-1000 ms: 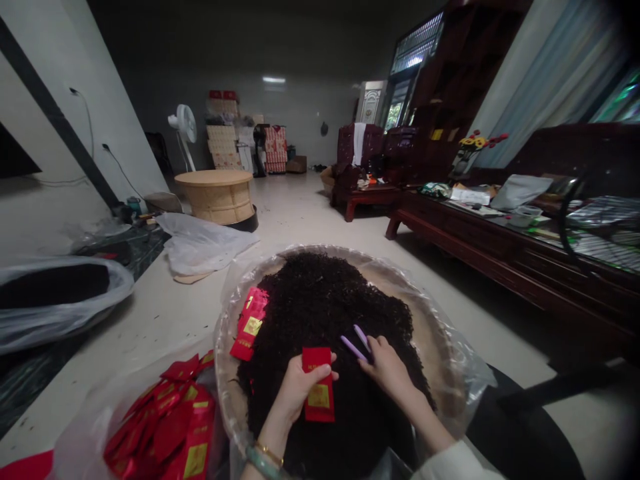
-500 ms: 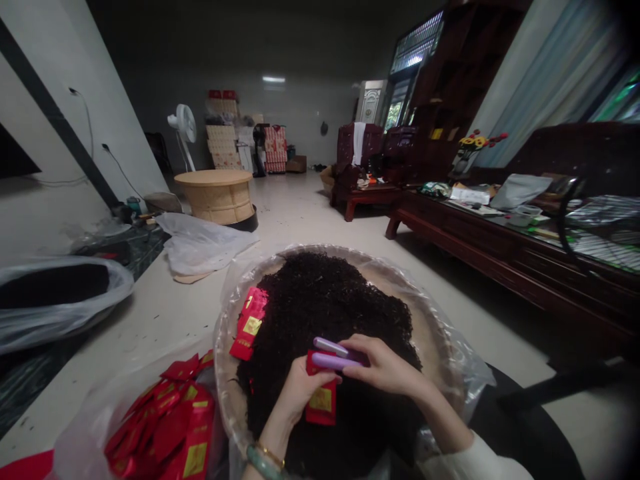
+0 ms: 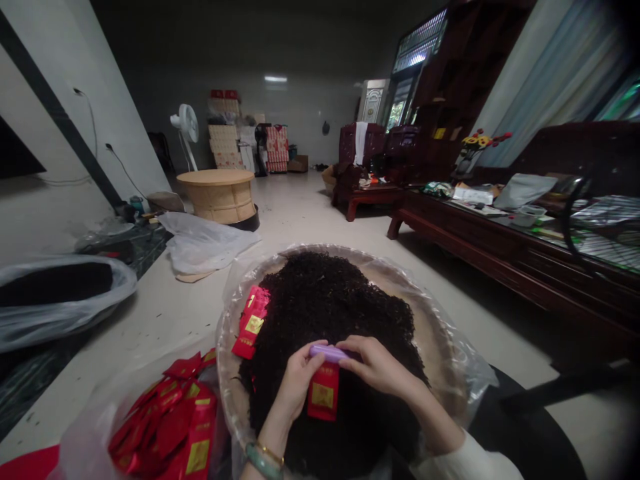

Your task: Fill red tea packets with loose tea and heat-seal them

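My left hand (image 3: 297, 380) pinches the top of a red packet with a gold label (image 3: 323, 393), which hangs upright over a heap of dark loose tea leaves (image 3: 325, 300). My right hand (image 3: 377, 367) holds a small purple bar-shaped clip sealer (image 3: 327, 353), closed along the packet's top edge. The sealer's far end touches my left fingers. A few more red packets (image 3: 253, 321) lie on the heap's left side. The heap fills a round woven tray (image 3: 430, 347) lined with clear plastic.
Many red packets lie in a clear plastic bag (image 3: 170, 427) at lower left. A dark-filled plastic bag (image 3: 55, 287) and a white plastic sheet (image 3: 207, 243) rest on the floor. A dark wooden bench (image 3: 500, 247) runs along the right.
My right hand has moved left, bringing the purple sealer from above the heap onto the packet's top edge. Its two arms, apart earlier, are now closed. The packet stays in my left hand.
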### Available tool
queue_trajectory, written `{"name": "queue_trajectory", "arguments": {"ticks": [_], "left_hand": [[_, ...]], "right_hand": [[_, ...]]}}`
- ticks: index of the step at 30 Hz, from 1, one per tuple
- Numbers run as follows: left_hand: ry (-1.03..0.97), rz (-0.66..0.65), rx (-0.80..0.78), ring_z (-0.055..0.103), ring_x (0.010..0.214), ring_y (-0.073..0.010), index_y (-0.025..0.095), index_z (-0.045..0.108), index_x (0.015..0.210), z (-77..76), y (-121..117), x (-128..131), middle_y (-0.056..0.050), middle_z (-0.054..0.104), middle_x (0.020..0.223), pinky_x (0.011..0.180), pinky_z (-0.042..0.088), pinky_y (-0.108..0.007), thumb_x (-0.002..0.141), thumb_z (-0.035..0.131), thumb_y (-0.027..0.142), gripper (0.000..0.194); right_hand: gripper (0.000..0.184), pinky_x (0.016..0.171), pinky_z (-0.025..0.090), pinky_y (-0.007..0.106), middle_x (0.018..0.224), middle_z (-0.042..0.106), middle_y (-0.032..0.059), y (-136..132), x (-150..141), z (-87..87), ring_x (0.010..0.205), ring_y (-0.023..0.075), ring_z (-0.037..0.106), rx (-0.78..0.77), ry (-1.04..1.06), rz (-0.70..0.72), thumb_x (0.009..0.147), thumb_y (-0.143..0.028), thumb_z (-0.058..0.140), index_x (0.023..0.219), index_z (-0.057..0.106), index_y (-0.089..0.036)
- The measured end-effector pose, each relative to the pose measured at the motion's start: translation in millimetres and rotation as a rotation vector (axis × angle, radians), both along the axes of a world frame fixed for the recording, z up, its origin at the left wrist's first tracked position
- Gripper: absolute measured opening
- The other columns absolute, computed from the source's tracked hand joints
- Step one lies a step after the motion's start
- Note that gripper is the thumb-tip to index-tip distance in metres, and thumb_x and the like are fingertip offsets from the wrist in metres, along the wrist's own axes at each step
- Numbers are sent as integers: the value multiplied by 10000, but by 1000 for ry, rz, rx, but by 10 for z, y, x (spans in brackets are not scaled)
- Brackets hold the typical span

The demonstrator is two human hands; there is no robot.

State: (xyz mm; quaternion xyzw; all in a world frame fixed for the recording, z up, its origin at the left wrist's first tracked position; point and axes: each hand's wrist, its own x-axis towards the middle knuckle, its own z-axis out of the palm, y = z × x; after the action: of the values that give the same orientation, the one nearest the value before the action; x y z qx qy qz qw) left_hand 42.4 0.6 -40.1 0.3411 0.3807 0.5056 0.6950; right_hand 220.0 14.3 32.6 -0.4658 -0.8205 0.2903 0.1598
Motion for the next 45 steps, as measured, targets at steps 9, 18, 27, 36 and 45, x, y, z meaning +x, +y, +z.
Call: {"name": "queue_trajectory", "arguments": {"ticks": [9, 18, 27, 36, 45], "left_hand": [[6, 42, -45, 591, 593, -124, 120, 704, 897, 54, 6, 60, -27, 712, 727, 583, 424, -223, 565, 829, 454, 487], [72, -290, -87, 680, 619, -181, 124, 612, 1033, 16, -72, -36, -100, 721, 890, 601, 491, -274, 536, 858, 370, 607], [44, -336, -145, 620, 446, -158, 101, 594, 928, -158, -166, -10, -139, 743, 767, 436, 445, -249, 677, 578, 723, 671], [-31, -309, -262, 627, 430, -172, 55, 657, 875, -142, -153, -13, -130, 728, 675, 441, 450, -262, 798, 366, 731, 740], [-15, -314, -272, 627, 439, -178, 67, 658, 880, -153, -161, 16, -129, 730, 678, 449, 449, -268, 780, 407, 725, 712]], "right_hand": [[190, 665, 434, 256, 875, 713, 62, 38, -60, -120, 762, 193, 625, -16, 25, -64, 842, -312, 594, 933, 704, -187], [237, 645, 428, 257, 843, 705, 42, 79, -20, -249, 731, 183, 611, 4, 183, -165, 867, -366, 557, 914, 708, -191], [260, 668, 436, 268, 840, 714, 41, 112, 4, -257, 754, 197, 622, -52, 223, -215, 839, -373, 564, 902, 727, -181], [507, 494, 402, 224, 742, 652, 20, 183, 103, -282, 603, 141, 542, -354, 391, -261, 798, -563, 549, 1040, 680, -138], [316, 619, 434, 255, 821, 699, 23, 163, 12, -247, 737, 187, 598, -225, 277, -153, 811, -418, 572, 912, 722, -159]]}}
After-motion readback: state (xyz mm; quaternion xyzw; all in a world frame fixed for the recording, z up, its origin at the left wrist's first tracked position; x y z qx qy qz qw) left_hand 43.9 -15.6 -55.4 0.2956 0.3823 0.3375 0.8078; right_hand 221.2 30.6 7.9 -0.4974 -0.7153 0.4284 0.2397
